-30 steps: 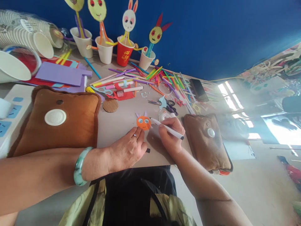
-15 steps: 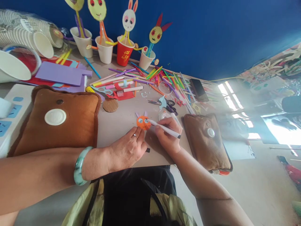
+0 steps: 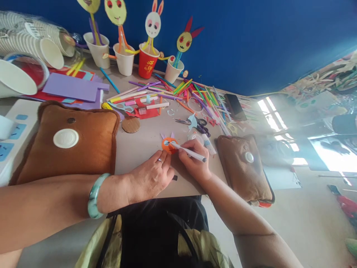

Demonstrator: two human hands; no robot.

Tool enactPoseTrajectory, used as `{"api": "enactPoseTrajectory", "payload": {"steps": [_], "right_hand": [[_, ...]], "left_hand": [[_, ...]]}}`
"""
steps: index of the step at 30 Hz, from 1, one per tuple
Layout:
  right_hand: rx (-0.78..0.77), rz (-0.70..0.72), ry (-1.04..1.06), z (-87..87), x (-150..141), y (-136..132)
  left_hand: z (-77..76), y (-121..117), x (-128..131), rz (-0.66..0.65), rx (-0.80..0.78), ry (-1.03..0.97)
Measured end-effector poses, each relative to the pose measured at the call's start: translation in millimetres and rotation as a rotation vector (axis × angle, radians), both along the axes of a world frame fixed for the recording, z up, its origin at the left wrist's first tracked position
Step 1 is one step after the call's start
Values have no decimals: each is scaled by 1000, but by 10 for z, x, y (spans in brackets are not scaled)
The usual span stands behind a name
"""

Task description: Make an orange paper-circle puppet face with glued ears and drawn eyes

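Observation:
A small orange paper face [image 3: 168, 144] with purple ears and stuck-on eyes lies on the grey table [image 3: 145, 145]. My left hand [image 3: 150, 176], a ring on one finger and a green bangle at the wrist, rests beside the face with its fingertips pressing the lower edge; a black pen cap [image 3: 174, 178] pokes out beneath it. My right hand [image 3: 193, 163] is closed round a white marker pen [image 3: 189, 152], whose tip touches the orange face near the eyes.
Brown cushions lie at left [image 3: 69, 143] and right [image 3: 244, 167]. Farther back are scissors [image 3: 201, 125], a glue stick [image 3: 208, 144], scattered coloured straws [image 3: 192, 93], purple foam sheets [image 3: 72, 87], stacked paper cups [image 3: 30, 44], a phone [image 3: 235, 106] and cups holding paper-faced figures [image 3: 147, 63].
My right hand has slid left with the marker, bringing its tip from the face's right edge onto the face. My left hand has stayed put.

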State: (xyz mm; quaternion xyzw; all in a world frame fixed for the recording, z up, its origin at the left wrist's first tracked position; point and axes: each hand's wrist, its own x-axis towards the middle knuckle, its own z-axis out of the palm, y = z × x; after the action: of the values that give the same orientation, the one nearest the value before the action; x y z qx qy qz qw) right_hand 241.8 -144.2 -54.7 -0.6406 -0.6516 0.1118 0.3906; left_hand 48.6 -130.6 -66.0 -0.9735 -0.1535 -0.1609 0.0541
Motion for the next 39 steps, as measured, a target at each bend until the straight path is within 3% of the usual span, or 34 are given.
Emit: {"api": "enactPoseTrajectory", "payload": {"steps": [9,39], "right_hand": [[6,-1,7,-2,-8,2],[17,20,11,-2,-6,-1]], "left_hand": [[23,5,1,16,90,28],[31,-5,5,21,119,20]]}}
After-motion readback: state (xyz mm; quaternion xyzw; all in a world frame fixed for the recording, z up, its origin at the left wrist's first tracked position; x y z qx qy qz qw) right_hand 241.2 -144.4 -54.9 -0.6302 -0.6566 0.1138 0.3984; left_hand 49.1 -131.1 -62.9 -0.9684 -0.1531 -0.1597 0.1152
